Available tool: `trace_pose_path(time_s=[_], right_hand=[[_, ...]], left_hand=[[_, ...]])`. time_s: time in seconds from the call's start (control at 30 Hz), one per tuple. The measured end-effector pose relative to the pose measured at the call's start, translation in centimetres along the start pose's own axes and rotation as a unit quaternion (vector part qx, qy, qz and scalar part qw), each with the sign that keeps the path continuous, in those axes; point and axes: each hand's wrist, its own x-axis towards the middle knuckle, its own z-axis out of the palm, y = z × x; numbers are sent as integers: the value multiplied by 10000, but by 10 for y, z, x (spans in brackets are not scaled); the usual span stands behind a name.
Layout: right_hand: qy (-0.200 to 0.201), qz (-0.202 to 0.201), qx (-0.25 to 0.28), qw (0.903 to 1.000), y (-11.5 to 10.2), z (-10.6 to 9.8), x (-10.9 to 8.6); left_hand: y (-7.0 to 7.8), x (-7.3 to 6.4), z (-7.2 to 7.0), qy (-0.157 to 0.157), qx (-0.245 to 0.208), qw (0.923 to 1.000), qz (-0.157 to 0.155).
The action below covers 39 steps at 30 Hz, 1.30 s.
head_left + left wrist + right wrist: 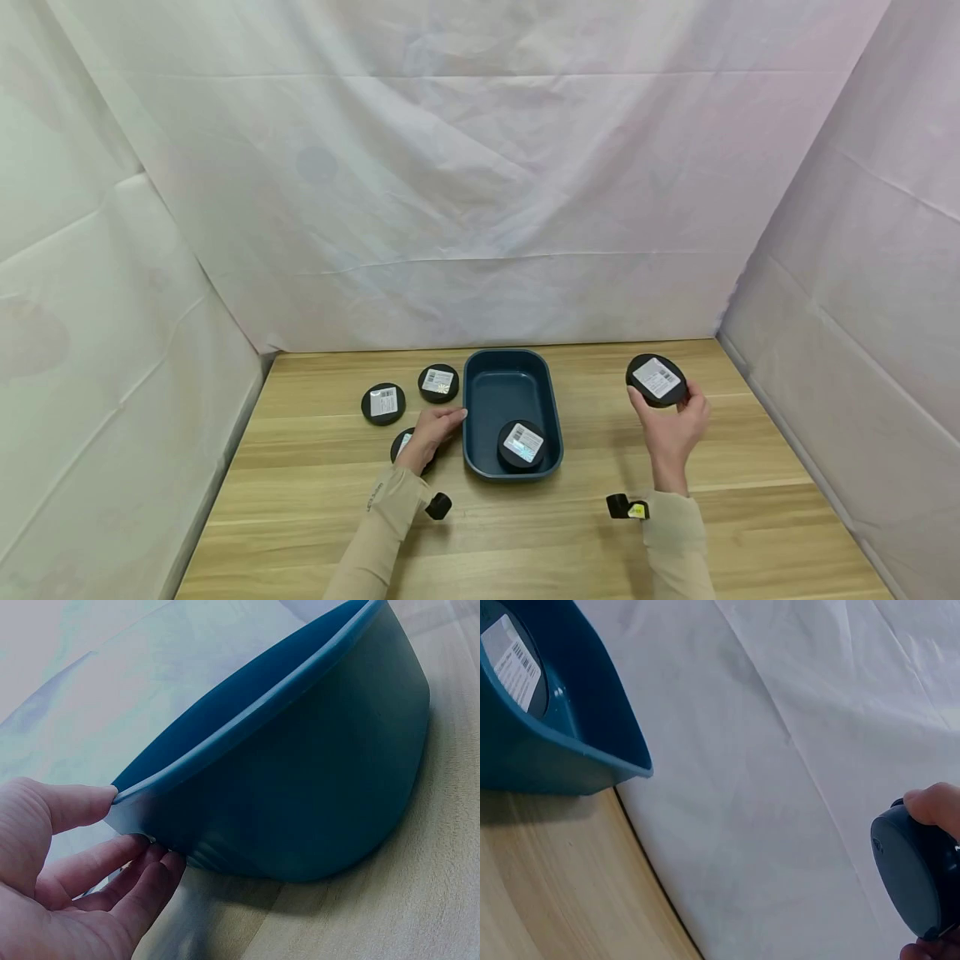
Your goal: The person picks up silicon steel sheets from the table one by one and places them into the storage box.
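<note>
My right hand (673,427) holds up a flat round black case (655,380) with a white barcode label, gripping its rim between thumb and fingers. In the right wrist view, the case's dark flat face shows beside my thumb (934,806). To its left stands a dark blue rectangular bin (512,477), with another labelled black case (522,444) inside near the front. My left hand (429,435) touches the bin's left side. In the left wrist view, its thumb (82,805) meets the rim while the other fingers rest against the outer wall.
Left of the bin, two more labelled black cases, one farther back (438,383) and one farther left (383,404), lie on the wooden table (300,500). A third (400,443) is partly hidden by my left hand. White cloth (480,208) encloses the back and sides.
</note>
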Motion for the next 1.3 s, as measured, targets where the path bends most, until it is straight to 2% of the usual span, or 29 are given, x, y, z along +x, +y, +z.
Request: trace_pose_path(time_s=[0.3,0.6,0.83,1.3], right_hand=[[-410,-258,-143,9987,-15,7,-11],[-689,-452,-9,9966,-35,14,-27],[-880,-524,131,9947,-48,19,-37],[-1283,-661,471,9884,-69,33,-60]], left_hand=[[-1,1,0,-77,-14,10000,11],[0,-1,0,-30,6,10000,70],[0,0,0,-108,-24,9998,175],[0,0,1,4,-31,9999,101]])
